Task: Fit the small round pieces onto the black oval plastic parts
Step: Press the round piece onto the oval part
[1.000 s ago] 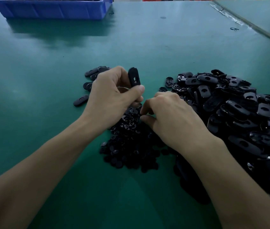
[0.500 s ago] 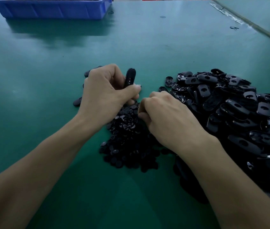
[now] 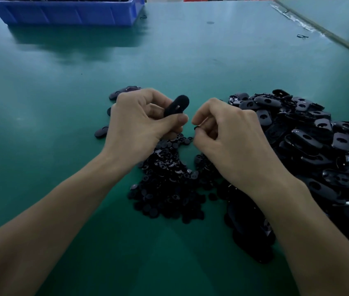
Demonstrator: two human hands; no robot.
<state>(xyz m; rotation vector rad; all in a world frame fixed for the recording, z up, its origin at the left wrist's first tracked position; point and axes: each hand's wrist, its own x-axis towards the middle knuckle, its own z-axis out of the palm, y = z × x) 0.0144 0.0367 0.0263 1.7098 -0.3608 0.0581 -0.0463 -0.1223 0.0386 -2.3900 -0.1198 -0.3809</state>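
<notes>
My left hand grips a black oval plastic part between thumb and fingers, tilted up to the right above the table. My right hand pinches a small round piece at its fingertips, just right of the oval part and a short gap from it. Below both hands lies a heap of small round pieces. A big pile of oval parts spreads out to the right. A few oval parts lie on the table behind my left hand.
A blue plastic bin stands at the far left of the green table. A seam runs along the table's far right edge. A tiny loose black piece lies near that seam.
My right hand has lifted off the heap of round pieces with one pinched. The oval part in my left hand has tilted from upright toward the right.
</notes>
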